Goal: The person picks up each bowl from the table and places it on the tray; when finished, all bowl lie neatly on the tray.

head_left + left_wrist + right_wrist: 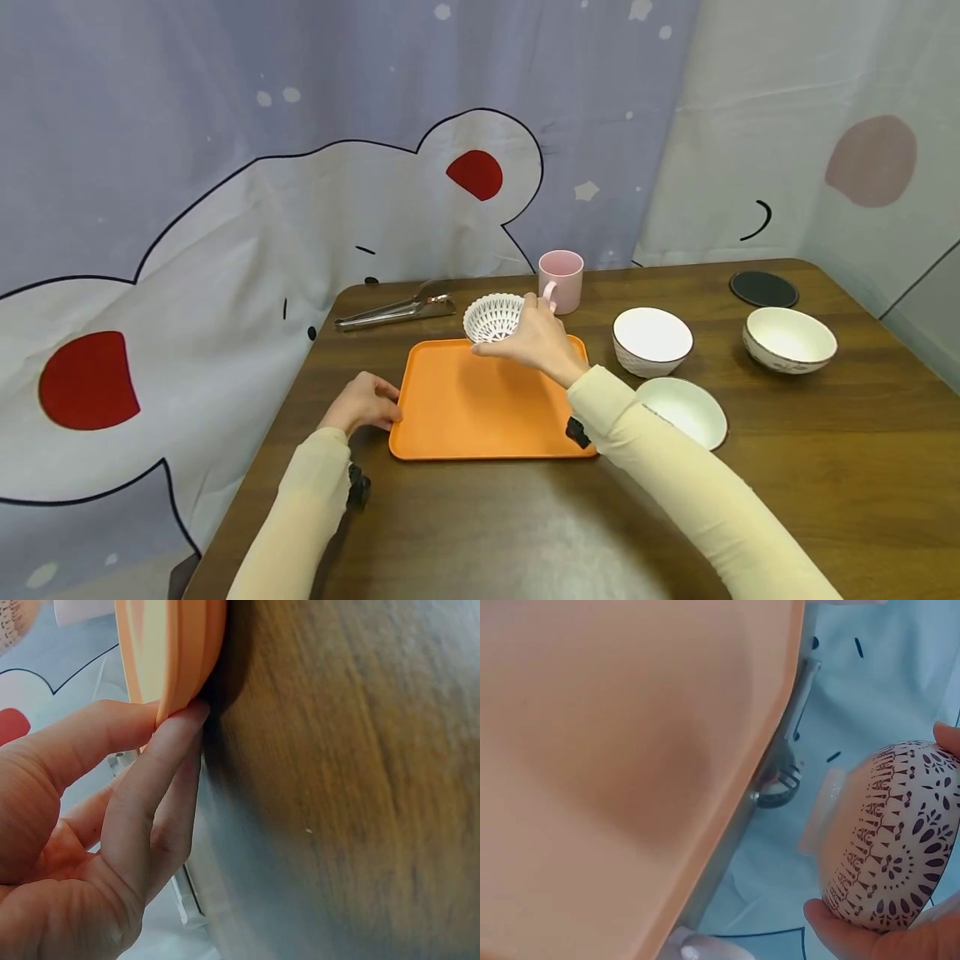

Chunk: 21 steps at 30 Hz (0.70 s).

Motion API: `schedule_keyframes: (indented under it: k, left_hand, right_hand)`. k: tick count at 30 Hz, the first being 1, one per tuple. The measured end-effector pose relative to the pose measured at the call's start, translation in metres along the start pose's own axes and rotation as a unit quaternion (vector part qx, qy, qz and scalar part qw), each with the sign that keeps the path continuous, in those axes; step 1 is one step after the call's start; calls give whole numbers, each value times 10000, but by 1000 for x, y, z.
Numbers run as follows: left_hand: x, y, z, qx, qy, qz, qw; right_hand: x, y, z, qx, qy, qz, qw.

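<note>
The right hand (536, 335) held a round white, dark-patterned, ceramic-looking bowl (491, 317) raised near the far edge of a rectangular orange plastic-looking tray (480, 421).
Its grip clamped the bowl's sides; the left hand (363, 402) pinched the tray's left rim. The step seemed to be placing the bowl, probably calling next for level lowering. The right wrist view cut off the bowl's edge and most fingers.

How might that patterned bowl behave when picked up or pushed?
The bowl is probably stiff: it looks undented where the right hand grips it. Its smooth-looking side may be slippery. Its foot is narrower than its body, so a high push might tip it.
</note>
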State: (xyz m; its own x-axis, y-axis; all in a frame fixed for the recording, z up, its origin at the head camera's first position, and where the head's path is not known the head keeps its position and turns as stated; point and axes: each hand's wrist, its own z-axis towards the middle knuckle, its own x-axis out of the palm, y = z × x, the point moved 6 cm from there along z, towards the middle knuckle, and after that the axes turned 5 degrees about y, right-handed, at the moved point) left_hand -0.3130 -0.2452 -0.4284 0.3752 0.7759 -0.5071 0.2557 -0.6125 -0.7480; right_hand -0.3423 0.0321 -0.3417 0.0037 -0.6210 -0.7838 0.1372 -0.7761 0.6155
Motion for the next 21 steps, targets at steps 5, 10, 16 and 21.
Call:
schedule_keyframes:
  k: [5,10,16,21]
  left_hand:
    - [-1,0,0,-15,-14,-6,10000]
    - [-1,0,1,8,-92,-28,10000]
    - [0,1,2,37,-137,-59,9999]
    - [-2,2,0,46,-172,10,9998]
  right_hand:
    - [16,2,3,43,166,13,9999]
    - [32,3,8,29,288,30,9996]
    - [49,4,12,58,330,130,9994]
    - [61,13,13,45,315,205,9993]
